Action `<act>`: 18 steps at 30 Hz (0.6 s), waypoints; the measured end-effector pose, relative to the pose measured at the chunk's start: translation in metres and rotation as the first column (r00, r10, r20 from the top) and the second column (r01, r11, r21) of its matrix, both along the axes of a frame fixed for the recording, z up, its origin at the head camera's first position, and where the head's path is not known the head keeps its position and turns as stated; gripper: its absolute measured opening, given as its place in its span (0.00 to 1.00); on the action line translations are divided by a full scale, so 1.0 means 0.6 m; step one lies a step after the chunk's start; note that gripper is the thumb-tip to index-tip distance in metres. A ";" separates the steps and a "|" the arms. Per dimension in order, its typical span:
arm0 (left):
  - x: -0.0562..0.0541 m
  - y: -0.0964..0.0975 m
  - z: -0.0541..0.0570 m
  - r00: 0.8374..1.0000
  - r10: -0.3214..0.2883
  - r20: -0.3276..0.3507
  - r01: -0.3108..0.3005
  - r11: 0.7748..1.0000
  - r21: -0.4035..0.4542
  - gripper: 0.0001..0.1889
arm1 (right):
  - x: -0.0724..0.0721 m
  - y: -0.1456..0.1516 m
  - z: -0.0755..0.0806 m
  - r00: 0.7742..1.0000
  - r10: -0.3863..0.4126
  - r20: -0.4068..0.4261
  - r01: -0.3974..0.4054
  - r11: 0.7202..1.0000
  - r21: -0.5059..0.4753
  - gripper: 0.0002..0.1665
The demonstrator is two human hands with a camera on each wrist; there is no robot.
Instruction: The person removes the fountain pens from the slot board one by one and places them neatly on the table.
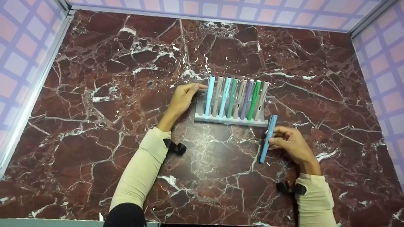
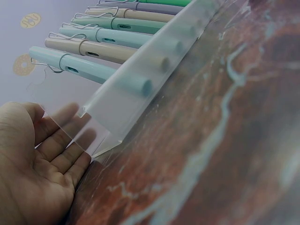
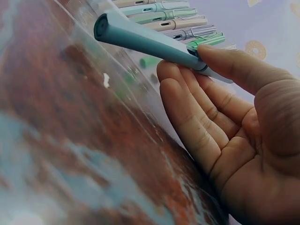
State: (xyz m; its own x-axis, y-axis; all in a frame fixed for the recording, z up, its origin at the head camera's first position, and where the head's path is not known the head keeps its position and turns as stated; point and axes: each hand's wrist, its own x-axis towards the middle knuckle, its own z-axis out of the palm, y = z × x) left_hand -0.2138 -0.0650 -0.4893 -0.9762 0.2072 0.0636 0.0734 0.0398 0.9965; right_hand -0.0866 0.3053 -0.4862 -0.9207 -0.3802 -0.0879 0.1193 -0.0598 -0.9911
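Note:
My right hand [image 1: 292,143] pinches a blue pen [image 1: 267,142] between thumb and fingers, just off the right front corner of a clear pen rack [image 1: 230,121]. The pen is tilted, its lower end toward me. At the rack's left side, my left hand [image 1: 182,100] holds the edge of the clear panel; in the left wrist view several fingers [image 2: 61,150] show through it from behind. Several pens stand side by side in the rack: a light blue pen [image 1: 209,97] at the left end, then beige, green and purple ones, a bright green pen [image 1: 254,101] and a beige pen [image 1: 261,101].
The rack stands on a dark red marbled tabletop [image 1: 94,151] with white veins. Checkered panels [image 1: 221,9] enclose the table at the back and both sides. Black straps [image 1: 175,147] sit at both wrists.

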 end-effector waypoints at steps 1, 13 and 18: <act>0.000 0.000 0.000 1.000 0.000 -0.002 0.000 1.000 -0.002 0.16 | 0.000 0.000 0.000 1.000 0.000 -0.002 0.000 1.000 0.008 0.14; 0.001 0.000 0.005 1.000 -0.003 0.006 0.003 1.000 -0.011 0.16 | 0.000 -0.009 0.003 0.999 0.031 -0.008 -0.030 0.998 0.048 0.19; 0.001 0.000 0.003 1.000 -0.003 0.001 0.003 1.000 -0.010 0.15 | 0.000 -0.010 0.000 1.000 0.029 -0.007 -0.029 1.000 0.000 0.15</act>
